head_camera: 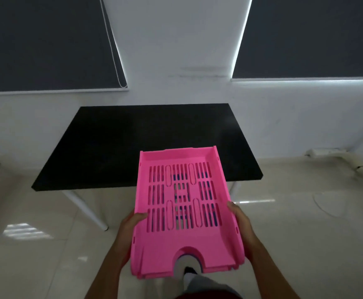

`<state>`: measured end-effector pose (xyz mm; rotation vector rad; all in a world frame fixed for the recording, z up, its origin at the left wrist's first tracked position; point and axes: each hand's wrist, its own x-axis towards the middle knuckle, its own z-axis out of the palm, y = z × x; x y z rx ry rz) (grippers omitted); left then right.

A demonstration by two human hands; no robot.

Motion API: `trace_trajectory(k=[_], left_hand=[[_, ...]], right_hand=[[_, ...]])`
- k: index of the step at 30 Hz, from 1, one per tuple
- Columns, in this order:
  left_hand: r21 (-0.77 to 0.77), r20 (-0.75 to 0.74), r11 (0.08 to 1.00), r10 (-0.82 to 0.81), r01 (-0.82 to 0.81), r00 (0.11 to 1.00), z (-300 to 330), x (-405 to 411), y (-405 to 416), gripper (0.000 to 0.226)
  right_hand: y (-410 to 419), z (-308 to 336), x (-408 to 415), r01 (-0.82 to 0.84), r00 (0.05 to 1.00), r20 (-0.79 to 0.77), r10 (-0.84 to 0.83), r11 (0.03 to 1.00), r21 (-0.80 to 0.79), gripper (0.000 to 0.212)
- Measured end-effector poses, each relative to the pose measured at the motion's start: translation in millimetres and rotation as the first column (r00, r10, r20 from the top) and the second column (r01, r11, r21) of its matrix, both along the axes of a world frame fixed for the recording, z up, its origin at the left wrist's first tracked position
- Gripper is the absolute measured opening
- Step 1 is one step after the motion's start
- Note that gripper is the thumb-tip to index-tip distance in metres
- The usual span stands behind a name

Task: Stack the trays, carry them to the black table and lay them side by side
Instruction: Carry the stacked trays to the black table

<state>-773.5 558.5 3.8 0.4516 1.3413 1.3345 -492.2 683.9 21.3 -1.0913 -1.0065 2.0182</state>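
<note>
I hold a stack of trays in front of me, level, above the floor. The top one is a pink slotted tray point(182, 240); dark blue shows through its slots and more pink edges show under its near end, so other trays lie beneath it. My left hand point(133, 223) grips the stack's left side, thumb over the rim. My right hand point(240, 219) grips the right side the same way. The black table point(133, 143) stands just ahead against the wall; the stack's far end overlaps its near right edge in the view.
The table has white legs point(85, 210) and stands on glossy pale floor tiles. Dark roller blinds point(46, 44) hang on the white wall behind it, left and right. A white pipe or cable trunk point(331, 154) runs along the floor at the right. My foot point(190, 271) shows below the stack.
</note>
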Motion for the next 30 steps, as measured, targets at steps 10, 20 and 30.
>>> trace_trajectory(k=[10, 20, 30], left_hand=[[-0.054, 0.004, 0.993, 0.104, -0.104, 0.995, 5.3, -126.1, 133.0, 0.063], [-0.064, 0.044, 0.998, 0.004, -0.001, 0.999, 4.4, -250.0, 267.3, 0.064], [-0.106, 0.016, 0.994, -0.035, 0.036, 0.999, 5.6, -292.5, 332.4, 0.052]], right_hand=[[152.9, 3.9, -137.8, -0.104, 0.992, 0.063, 0.11, 0.991, -0.087, 0.045], [263.4, 6.0, -252.9, 0.006, 0.999, 0.035, 0.001, 0.982, -0.187, 0.041], [325.3, 8.2, -299.3, 0.047, 0.995, 0.099, -0.029, 0.981, -0.186, 0.044]])
